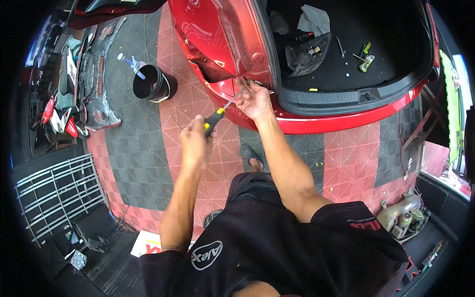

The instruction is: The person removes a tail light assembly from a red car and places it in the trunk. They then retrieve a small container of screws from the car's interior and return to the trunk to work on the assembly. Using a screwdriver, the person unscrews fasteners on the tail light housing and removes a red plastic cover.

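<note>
So the left hand (195, 143) is wrapped tight around the yellow-and-black handle of a screwdriver (221, 110), shaft angled up toward the corner of the red car's rear bumper (316, 121), right where the tail lamp opening (210, 69) sits empty. The right hand (253, 99) is up at the tip, fingers pinched around something small there. Can't tell what, it's hidden, probably a screw or clip.

My take on doing this bit well: keep the right hand's fingers guiding the tip so it seats square before any turning, otherwise it'll slip and scratch the paint. Push along the shaft, not sideways. The shaft comes in at a shallow angle, so I'd line the wrist up behind the handle. Anything that drops lands on the red and grey floor tiles (148, 128), near the black bucket (151, 84).
</note>
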Motion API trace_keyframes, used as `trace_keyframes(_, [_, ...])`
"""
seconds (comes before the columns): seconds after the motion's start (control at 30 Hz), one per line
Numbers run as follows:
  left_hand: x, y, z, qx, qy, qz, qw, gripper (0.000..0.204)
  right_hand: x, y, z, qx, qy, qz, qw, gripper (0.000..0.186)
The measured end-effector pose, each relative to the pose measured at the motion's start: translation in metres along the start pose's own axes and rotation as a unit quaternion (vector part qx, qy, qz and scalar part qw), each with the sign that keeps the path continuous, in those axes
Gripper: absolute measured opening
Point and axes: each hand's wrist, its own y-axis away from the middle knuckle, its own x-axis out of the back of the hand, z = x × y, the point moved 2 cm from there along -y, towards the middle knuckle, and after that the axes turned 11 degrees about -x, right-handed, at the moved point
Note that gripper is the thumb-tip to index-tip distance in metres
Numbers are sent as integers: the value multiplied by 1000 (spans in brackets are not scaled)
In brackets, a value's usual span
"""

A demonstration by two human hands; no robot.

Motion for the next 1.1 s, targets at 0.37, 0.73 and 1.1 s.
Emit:
trace_keyframes(0.37, [-11, 13, -9, -368, -317, 35, 874, 23, 0, -17, 13, 63, -76, -33, 995, 25])
trace_keyframes(0.73, [13, 4, -14, -308, -301, -29, 902, 33, -3, -7, 18, 71, -110, -64, 989, 34])
trace_keyframes(1.1, [21, -6, -3, -13, -94, 37, 995, 46, -9, -11, 28, 114, -107, -63, 986, 28])
